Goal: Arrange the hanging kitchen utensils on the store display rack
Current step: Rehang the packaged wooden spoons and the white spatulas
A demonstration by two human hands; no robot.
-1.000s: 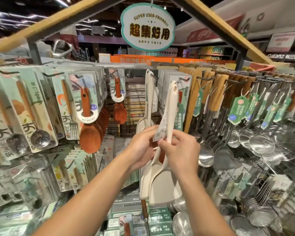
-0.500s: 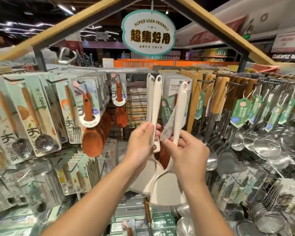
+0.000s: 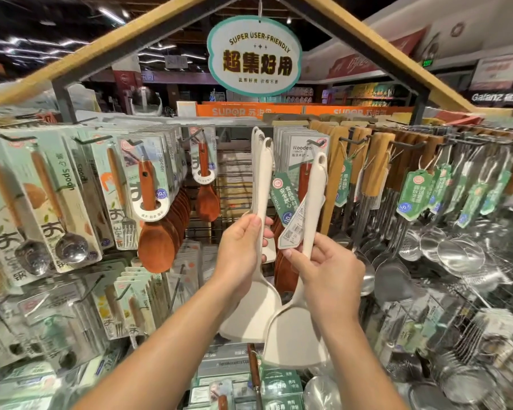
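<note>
The loose cream spatula (image 3: 308,232) swings further right of the hung ones, gripped mid-handle by the right hand (image 3: 326,270). Its eyelet points up, beyond the fingers; the left hand (image 3: 240,250) grips the hung spatulas (image 3: 262,187) beside it.

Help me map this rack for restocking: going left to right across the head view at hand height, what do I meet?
Carded metal spoons → wooden spoons → left hand → right hand → steel ladles.
</note>
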